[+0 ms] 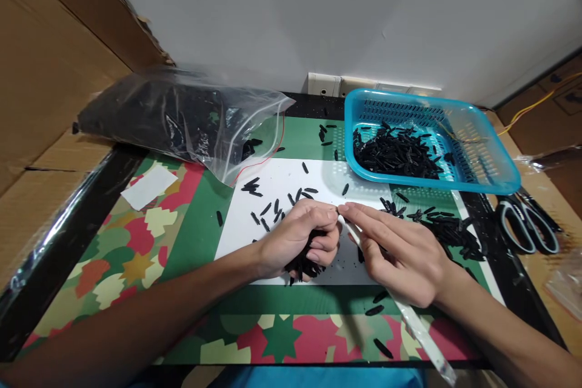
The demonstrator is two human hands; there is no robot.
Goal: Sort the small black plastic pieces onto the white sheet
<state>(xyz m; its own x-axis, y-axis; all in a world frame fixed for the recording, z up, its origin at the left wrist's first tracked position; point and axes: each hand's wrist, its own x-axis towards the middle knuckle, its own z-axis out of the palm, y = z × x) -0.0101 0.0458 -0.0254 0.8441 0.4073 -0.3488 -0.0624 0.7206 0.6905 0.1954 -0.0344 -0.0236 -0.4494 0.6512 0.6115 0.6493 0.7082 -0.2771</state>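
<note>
Cardboard wall at far left, then a clear plastic bag [177,121] lying on its side, mouth open toward the middle, dark with small black pieces. A white paper scrap [148,187] sits just in front of it on the patterned mat.

Centre: loose black pieces [273,209] scattered on the white sheet [282,185] that covers the surface. Your left hand [297,236] is curled shut around a bunch of these pieces, some poking out below the palm; thumb and forefinger pinch forward. Your right hand [400,251] meets it fingertip to fingertip, closed narrow on a thin white strip [421,330] that runs back under the palm toward the near edge. What exactly sits between the fingertips is too small to tell.

Right: a blue basket [482,170] holding a heap of black pieces, another loose pile [448,230] just in front of it, and scissors [527,227] at the far right edge.

Risks, as a judgement: your left fist is overfull, so loosening it could spill pieces onto the mat, where they hide against dark patches. The strip's free end overhangs the near edge and could snag on your sleeve.
</note>
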